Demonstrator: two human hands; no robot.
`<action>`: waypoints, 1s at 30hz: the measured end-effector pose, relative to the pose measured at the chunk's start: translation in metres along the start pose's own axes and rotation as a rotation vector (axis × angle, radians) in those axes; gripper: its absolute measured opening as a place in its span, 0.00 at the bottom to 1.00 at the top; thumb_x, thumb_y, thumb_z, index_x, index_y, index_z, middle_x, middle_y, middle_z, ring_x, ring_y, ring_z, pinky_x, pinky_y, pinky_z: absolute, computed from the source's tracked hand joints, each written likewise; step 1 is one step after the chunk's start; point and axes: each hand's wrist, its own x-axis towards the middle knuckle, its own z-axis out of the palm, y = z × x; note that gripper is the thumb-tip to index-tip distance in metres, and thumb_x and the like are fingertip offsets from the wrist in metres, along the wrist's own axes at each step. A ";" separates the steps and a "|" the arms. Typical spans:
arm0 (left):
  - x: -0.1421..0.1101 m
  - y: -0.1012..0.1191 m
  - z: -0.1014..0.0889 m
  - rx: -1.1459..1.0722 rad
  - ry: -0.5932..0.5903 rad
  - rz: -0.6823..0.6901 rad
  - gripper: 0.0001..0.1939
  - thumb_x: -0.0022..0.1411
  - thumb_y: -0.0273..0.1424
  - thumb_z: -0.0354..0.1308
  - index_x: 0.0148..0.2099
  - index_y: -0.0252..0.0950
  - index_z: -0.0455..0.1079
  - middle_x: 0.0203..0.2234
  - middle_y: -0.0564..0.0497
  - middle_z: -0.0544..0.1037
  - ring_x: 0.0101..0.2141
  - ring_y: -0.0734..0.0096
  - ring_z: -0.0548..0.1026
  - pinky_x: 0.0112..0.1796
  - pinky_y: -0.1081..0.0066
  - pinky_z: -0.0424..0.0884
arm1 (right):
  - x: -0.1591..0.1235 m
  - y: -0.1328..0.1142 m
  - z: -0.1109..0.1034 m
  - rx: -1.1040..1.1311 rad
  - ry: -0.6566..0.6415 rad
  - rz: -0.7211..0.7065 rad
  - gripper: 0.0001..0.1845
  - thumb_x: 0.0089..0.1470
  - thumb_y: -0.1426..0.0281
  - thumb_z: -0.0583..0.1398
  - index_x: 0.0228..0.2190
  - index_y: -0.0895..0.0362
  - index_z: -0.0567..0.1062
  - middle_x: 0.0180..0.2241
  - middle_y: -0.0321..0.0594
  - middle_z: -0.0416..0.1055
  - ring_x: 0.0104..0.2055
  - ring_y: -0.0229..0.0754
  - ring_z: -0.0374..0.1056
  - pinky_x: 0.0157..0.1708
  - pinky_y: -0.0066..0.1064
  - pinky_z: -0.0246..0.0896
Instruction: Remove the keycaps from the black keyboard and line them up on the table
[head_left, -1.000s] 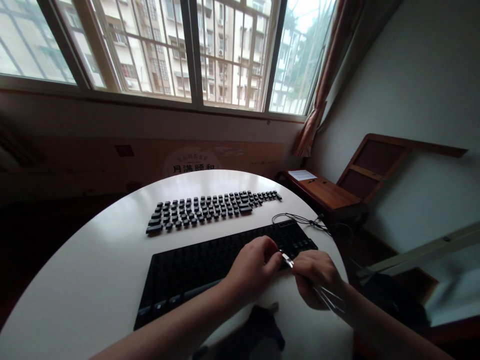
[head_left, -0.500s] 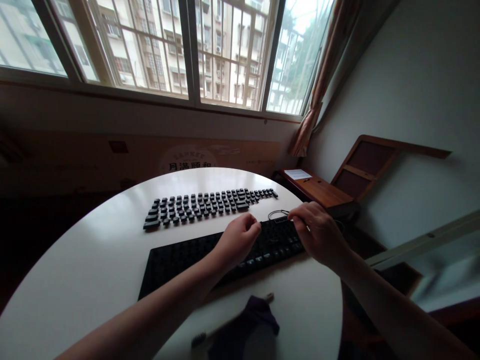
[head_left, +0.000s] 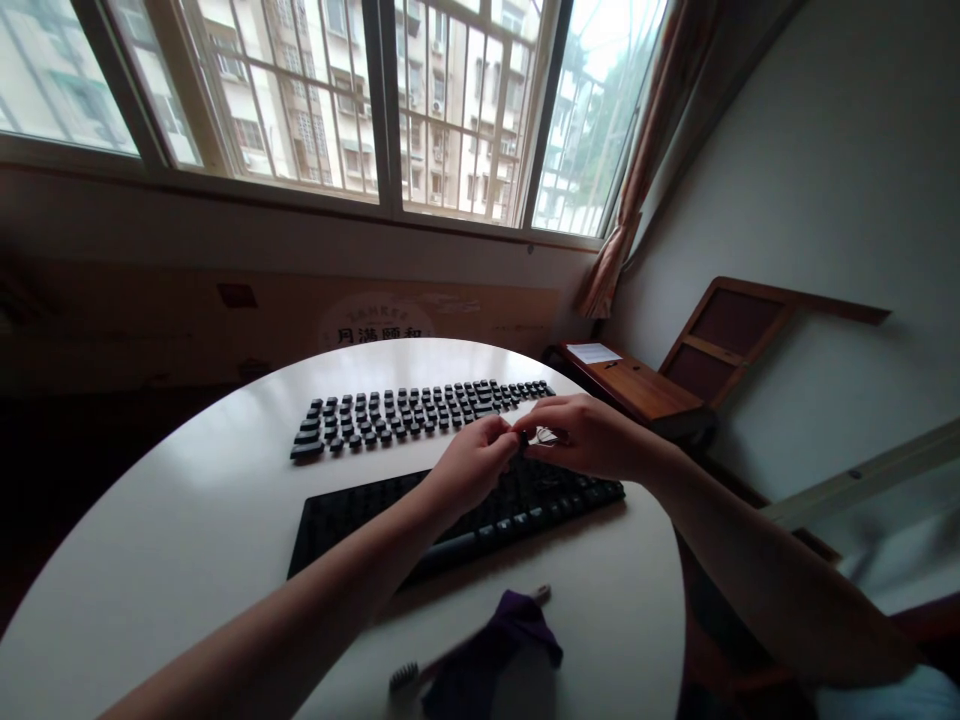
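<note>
A small black keycap (head_left: 523, 439) is pinched where my two hands meet, above the black keyboard (head_left: 480, 530). My left hand (head_left: 478, 458) is closed, its thumb and forefinger on the keycap. From the right, my right hand (head_left: 581, 435) reaches over and closes its fingertips on the same keycap. A thin wire loop shows below its palm; I cannot tell if it is the keyboard cable or a tool. Beyond the keyboard, several loose black keycaps (head_left: 405, 415) lie in rows. My hands cover the keyboard's upper middle.
A toothbrush (head_left: 405, 677) and a dark purple cloth (head_left: 517, 640) lie on the near part of the round white table (head_left: 187, 530). A wooden chair (head_left: 645, 385) with paper (head_left: 594, 353) on it stands past the table's right edge.
A second ago my right hand held a shiny wire tool against the left fingers. It moved up to the right, then back left to the keycap. My left hand has moved up and left.
</note>
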 end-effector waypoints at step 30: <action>-0.021 -0.065 0.035 0.977 -0.109 0.162 0.32 0.69 0.49 0.42 0.68 0.38 0.58 0.67 0.37 0.55 0.67 0.45 0.49 0.62 0.39 0.43 | 0.056 0.176 0.103 -0.035 -0.126 0.371 0.10 0.52 0.69 0.65 0.39 0.53 0.82 0.37 0.39 0.81 0.40 0.45 0.75 0.41 0.30 0.65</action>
